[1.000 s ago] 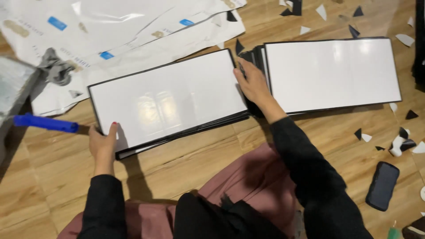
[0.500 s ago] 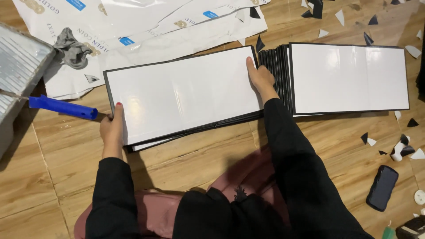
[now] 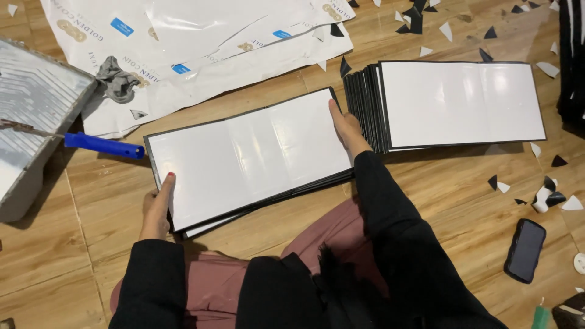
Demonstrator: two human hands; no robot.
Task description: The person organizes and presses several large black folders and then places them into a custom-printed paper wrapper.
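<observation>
- The white rectangular board with black edging lies on the wooden floor, atop a few similar boards.
- Progress: a thick stack of finished boards sits just right; the near pile is thin.
- Left hand grips the lower-left corner, thumb on top.
- Right hand lies open and flat, pressing the right edge.
- A blue-handled roller rests in a grey tray left.
</observation>
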